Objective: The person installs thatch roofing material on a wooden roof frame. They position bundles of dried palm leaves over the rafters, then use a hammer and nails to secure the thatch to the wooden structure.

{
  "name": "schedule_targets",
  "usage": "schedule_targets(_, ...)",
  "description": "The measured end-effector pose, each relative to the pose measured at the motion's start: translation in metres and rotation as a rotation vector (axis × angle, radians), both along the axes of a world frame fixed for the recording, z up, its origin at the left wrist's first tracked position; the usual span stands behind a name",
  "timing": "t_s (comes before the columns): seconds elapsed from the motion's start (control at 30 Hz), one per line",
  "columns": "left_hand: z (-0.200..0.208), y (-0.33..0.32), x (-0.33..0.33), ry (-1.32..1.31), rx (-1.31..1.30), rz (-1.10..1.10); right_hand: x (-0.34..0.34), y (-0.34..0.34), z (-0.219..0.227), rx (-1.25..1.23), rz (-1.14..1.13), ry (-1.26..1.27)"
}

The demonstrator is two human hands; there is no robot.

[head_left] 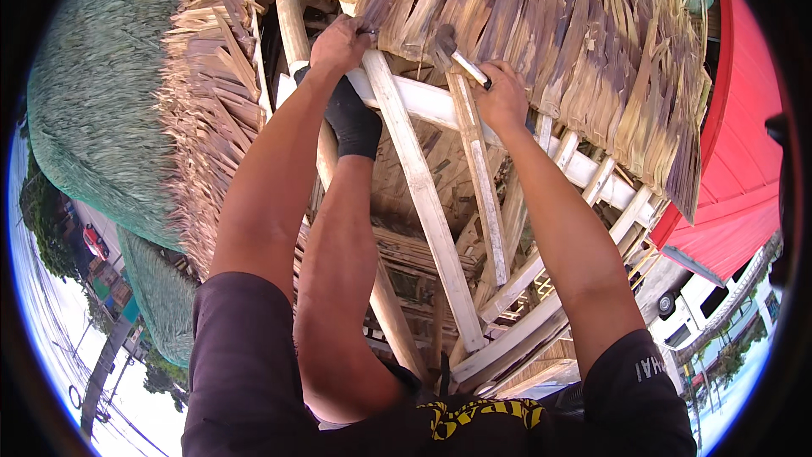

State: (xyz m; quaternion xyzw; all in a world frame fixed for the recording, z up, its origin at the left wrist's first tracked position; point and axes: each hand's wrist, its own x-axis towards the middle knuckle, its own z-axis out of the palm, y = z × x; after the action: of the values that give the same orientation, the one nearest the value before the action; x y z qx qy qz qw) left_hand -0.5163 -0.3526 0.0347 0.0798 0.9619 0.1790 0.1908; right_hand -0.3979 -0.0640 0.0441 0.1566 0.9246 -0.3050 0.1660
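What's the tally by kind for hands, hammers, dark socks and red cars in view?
Left hand and right hand: 2
Hammer: 1
Dark sock: 1
Red car: 1
Total: 5

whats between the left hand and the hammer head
In the head view, the lower edge of the dried thatch lies between the left hand and the hammer head, with the upper end of a white slat just below.
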Motion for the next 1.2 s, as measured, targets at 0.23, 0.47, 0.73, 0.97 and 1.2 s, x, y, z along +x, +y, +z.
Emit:
schedule_targets(0.23,-0.016,-0.018,-0.011,-0.153,0.140,-0.093,-0.010,-0.019,0.047,-0.174,0.067,-0.108)
schedule_targets(0.47,-0.022,-0.021,-0.007,-0.051,0.139,-0.159,0.007,-0.070,0.096,-0.349,0.173,-0.060)
schedule_targets(0.73,-0.020,-0.019,-0.008,-0.121,0.136,-0.163,-0.012,-0.097,0.105,-0.231,0.304,-0.132)
schedule_targets(0.97,-0.021,-0.024,-0.010,-0.178,0.144,-0.101,-0.002,-0.095,0.098,-0.199,0.256,-0.198)
schedule_targets(1.2,-0.015,-0.029,-0.013,-0.194,0.359,0.021,0.001,-0.077,0.103,-0.216,0.266,-0.294)
